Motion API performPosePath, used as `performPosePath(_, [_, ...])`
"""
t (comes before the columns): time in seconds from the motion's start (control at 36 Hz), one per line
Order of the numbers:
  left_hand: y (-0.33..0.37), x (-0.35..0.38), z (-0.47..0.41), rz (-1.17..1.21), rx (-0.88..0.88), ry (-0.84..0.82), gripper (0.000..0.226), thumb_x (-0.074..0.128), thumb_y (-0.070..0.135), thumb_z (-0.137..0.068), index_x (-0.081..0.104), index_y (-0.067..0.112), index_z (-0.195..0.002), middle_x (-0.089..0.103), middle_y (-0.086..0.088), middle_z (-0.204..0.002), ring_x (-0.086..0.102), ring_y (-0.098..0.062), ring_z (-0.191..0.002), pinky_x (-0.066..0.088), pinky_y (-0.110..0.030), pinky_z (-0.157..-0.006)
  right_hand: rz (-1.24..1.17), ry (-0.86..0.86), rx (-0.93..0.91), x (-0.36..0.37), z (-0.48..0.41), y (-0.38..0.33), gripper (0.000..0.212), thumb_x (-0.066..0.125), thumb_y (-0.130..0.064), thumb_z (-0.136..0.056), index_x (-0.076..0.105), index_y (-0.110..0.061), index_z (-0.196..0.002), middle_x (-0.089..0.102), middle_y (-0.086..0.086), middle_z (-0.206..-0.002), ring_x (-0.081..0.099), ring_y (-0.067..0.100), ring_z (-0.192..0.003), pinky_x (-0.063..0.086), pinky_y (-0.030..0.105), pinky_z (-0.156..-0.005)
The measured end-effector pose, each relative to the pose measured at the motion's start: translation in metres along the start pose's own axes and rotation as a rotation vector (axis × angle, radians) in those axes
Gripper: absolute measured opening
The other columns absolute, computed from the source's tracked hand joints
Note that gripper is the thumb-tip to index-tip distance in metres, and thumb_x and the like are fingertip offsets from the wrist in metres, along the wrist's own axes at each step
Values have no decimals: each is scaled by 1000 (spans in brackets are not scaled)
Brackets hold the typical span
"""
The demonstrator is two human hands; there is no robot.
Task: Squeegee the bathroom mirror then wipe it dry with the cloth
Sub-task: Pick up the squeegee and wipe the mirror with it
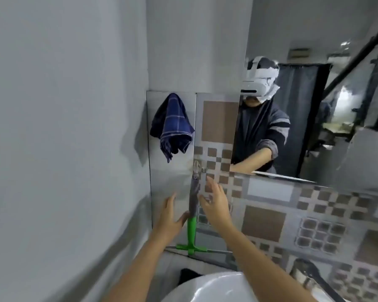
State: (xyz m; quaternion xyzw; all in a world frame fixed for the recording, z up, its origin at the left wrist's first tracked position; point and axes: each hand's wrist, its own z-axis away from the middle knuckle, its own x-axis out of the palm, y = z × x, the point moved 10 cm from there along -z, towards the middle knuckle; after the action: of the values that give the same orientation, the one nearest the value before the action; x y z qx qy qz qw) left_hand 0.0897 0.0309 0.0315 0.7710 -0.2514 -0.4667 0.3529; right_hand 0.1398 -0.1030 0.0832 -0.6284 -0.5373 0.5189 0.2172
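A squeegee (192, 219) hangs upright on the tiled wall from a hook, grey handle on top, green shaft and crossbar at the bottom. My left hand (169, 216) is just left of the handle, fingers spread, thumb near the shaft. My right hand (215, 203) is just right of it, fingers apart, holding nothing. A dark blue checked cloth (171, 125) hangs on the wall higher up to the left. The mirror (347, 105) fills the upper right and reflects a person wearing a headset.
A white basin (207, 288) sits below my arms. A tap (310, 277) stands at the lower right. Brown and grey patterned tiles (292, 216) cover the wall under the mirror. A plain grey wall (63, 127) closes the left side.
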Motion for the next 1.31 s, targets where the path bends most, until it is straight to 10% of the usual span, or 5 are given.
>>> performPosePath(0.39, [-38, 56, -4, 293, -116, -101, 61, 56, 17, -90, 27, 33, -141, 59, 12, -98, 60, -6, -92, 53, -31, -84, -112, 87, 92, 29, -2, 32, 58, 60, -4, -87, 39, -17, -139, 54, 2, -130, 52, 15, -117, 46, 29, -99])
performPosePath(0.64, [-25, 43, 8, 297, -85, -58, 58, 57, 17, -89, 30, 31, -139, 60, 7, -99, 59, -1, -87, 52, -15, -70, -103, 90, 78, 27, 5, 21, 57, 62, -5, -86, 41, -19, -137, 53, 4, -132, 53, 18, -118, 50, 33, -95])
performPosePath(0.97, [40, 1, 48, 323, 41, 29, 56, 61, 30, -85, 36, 43, -133, 56, -2, -124, 57, -19, -110, 50, -42, -92, -277, 132, -26, -12, 40, -39, 55, 57, 1, -87, 40, -19, -135, 56, 1, -119, 56, 17, -108, 54, 28, -82])
performPosePath(1.17, [89, -9, 75, 188, 263, 84, 65, 61, 9, -87, 27, 27, -140, 57, 10, -108, 56, 16, -88, 44, -1, -65, -392, 239, -115, -61, 61, -86, 52, 58, 2, -87, 42, -21, -130, 56, 5, -117, 56, 16, -103, 57, 24, -75])
performPosePath(1.31, [118, -17, 85, 168, 333, 115, 52, 59, 11, -88, 37, 32, -130, 61, 8, -99, 61, 1, -86, 49, -8, -71, -444, 301, -158, -100, 74, -103, 51, 59, 2, -86, 43, -24, -127, 58, 5, -114, 57, 18, -106, 54, 25, -82])
